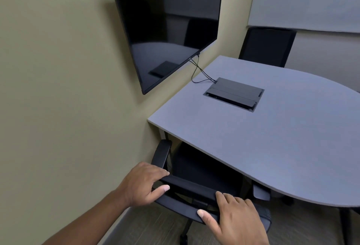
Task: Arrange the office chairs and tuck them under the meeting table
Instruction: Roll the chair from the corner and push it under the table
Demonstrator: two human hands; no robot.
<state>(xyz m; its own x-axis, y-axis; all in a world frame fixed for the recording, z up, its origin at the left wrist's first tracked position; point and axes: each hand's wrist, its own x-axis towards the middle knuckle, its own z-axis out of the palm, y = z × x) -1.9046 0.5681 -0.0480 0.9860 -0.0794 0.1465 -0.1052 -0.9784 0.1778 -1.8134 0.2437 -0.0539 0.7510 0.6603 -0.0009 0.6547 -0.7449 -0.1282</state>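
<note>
A black office chair point(191, 189) stands at the near edge of the grey meeting table point(272, 143), its seat partly under the tabletop. My left hand point(143, 183) grips the left end of the chair's backrest top. My right hand point(233, 217) holds the right end of the same backrest, thumb underneath. The left armrest point(162, 153) sits close to the wall. A second black chair point(266, 47) stands at the table's far side, only its backrest showing above the tabletop.
A black wall-mounted screen point(169, 24) hangs on the beige wall to the left, with cables running down to a black cable box point(233, 94) set in the tabletop. A table leg point(344, 225) is at lower right. Grey-brown floor lies below.
</note>
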